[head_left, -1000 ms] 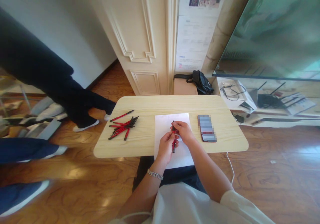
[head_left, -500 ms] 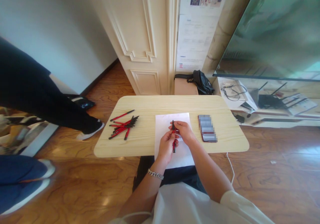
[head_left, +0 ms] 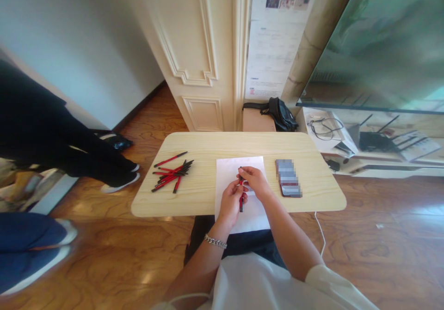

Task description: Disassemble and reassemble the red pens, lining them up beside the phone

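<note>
Both my hands hold one red and black pen (head_left: 241, 202) upright over a white sheet of paper (head_left: 229, 171) on a small light wooden table (head_left: 208, 143). My left hand (head_left: 231, 201) is wrapped round the pen's lower half. My right hand (head_left: 255, 181) pinches its upper end. A pile of several red and black pens (head_left: 171, 173) lies on the table to the left of the paper. A phone (head_left: 287, 178) lies flat to the right of the paper, close to my right wrist.
A black bag (head_left: 279, 112) rests on a box behind the table. A low shelf with cables and routers (head_left: 367, 139) stands at the right. Another person's dark legs (head_left: 79, 148) cross the wooden floor at the left; blue trousers and shoes (head_left: 31, 245) lower left.
My hands and the pen have barely moved. The person in dark trousers at the left has stepped along, their feet shifting position on the floor.
</note>
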`<state>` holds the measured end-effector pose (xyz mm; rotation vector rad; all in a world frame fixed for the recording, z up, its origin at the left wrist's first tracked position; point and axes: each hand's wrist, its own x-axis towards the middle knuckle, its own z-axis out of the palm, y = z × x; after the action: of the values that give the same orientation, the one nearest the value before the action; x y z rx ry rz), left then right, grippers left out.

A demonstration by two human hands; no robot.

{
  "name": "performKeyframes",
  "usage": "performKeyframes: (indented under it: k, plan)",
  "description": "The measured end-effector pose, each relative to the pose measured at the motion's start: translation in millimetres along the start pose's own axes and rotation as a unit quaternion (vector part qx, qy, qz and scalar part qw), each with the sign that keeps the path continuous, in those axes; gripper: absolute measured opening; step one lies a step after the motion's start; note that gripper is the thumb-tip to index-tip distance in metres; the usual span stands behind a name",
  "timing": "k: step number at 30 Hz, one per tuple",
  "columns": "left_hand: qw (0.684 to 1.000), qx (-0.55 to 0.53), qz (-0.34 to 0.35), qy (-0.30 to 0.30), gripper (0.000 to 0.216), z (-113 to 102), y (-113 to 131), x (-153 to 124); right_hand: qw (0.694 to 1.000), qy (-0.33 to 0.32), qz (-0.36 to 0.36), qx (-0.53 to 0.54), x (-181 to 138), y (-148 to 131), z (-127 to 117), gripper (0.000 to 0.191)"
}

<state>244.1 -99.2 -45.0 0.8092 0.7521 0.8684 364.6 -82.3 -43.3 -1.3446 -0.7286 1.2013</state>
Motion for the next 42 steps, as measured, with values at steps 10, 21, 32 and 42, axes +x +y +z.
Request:
performKeyframes:
  k: [10,21,32,42]
  plan:
    - [1.0,-0.003,-0.017,0.011,0.033,1.3,2.6,-1.6,1.0,-0.002,0.0,-0.016,2.9,4.9,-1.6,0.041]
    - [1.0,0.009,-0.009,0.017,0.037,-0.3,-0.3,-1.9,0.998,0.011,-0.021,-0.06,2.3,3.5,-2.9,0.039]
    - [1.0,0.008,-0.012,0.017,0.038,-1.1,0.2,-1.5,0.997,0.019,-0.024,-0.068,-0.1,0.7,-1.1,0.037]
    - [1.0,0.012,-0.021,0.017,0.043,-5.6,-3.6,-1.5,0.998,-0.002,-0.005,-0.07,4.4,-10.7,-5.9,0.032]
